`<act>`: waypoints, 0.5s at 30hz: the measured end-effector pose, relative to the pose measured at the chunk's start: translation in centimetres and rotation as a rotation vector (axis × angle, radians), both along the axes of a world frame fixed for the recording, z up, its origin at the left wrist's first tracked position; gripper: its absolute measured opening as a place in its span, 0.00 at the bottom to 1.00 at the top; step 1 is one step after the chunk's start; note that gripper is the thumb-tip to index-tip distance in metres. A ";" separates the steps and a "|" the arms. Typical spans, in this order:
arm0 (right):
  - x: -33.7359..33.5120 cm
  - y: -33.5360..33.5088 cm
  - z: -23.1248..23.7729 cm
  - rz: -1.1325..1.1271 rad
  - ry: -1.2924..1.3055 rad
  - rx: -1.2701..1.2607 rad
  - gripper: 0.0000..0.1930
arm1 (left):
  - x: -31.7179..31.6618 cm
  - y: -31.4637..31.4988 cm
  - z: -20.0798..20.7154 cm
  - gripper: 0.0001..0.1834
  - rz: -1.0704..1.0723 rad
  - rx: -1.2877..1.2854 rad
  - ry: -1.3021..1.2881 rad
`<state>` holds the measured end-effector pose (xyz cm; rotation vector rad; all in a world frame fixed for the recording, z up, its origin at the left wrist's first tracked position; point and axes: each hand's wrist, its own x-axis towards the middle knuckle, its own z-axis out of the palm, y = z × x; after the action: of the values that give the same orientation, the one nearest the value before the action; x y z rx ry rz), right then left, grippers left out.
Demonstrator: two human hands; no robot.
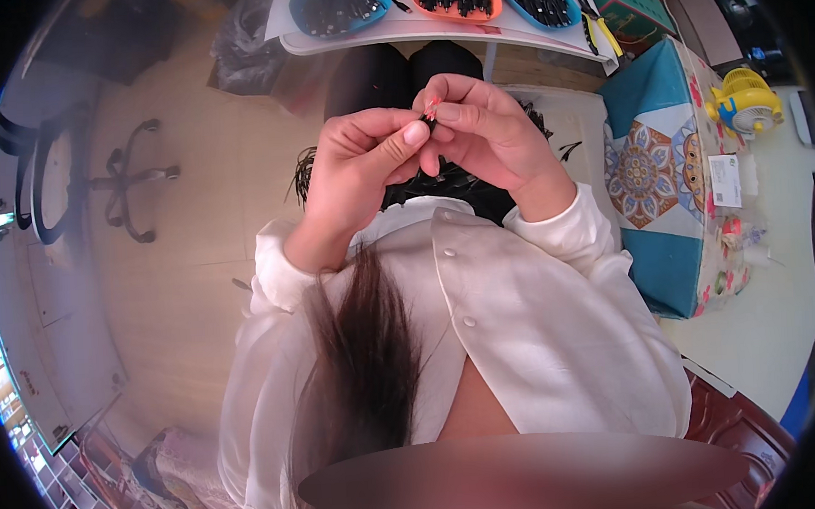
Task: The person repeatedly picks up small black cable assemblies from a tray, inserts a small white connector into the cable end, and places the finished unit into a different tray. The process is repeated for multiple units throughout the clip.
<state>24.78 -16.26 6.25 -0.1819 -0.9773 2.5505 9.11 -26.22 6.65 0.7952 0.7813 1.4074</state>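
Observation:
My left hand and my right hand meet in front of my lap, fingers closed in a pinch. Between the fingertips is a small black piece with thin red strands or tips; both hands grip it, and most of it is hidden by the fingers. A bundle of thin black cables lies across my lap beneath the hands, its ends poking out on either side.
Ahead, a white table bears a blue bowl, an orange bowl and another blue bowl, all filled with black cable pieces. Yellow-handled pliers lie nearby. Right: a patterned cloth and yellow fan.

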 end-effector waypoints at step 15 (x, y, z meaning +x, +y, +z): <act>0.0 -0.5 0.4 -0.020 -0.049 0.015 0.09 | -0.9 -0.3 0.2 0.09 -0.089 0.046 -0.019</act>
<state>24.74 -16.73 6.67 -0.2503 -1.0081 2.5302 8.18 -26.56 6.85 0.8405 0.6928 1.3552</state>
